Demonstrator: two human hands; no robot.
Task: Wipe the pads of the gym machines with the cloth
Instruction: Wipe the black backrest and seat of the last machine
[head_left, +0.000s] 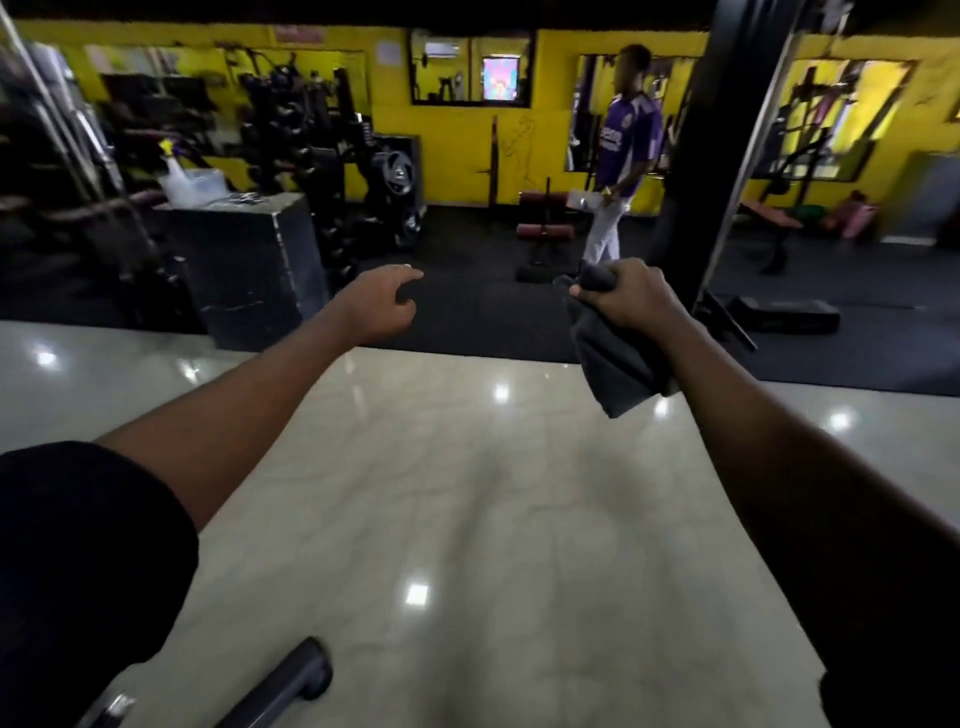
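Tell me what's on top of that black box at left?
A spray bottle with a yellow nozzle and a clear tub stand on the black box. Shiny bits beside them are too blurred to name.

No legible text. White chest lettering on the purple jersey (631, 140) of the person standing at the far side of the floor is too blurred to read. A pink sign (300, 34) at the top of the yellow wall (452, 135) and a white paper notice (388, 52) to its right carry marks too small to make out. A pale emblem on a racked weight plate (393, 174) is likewise unreadable.
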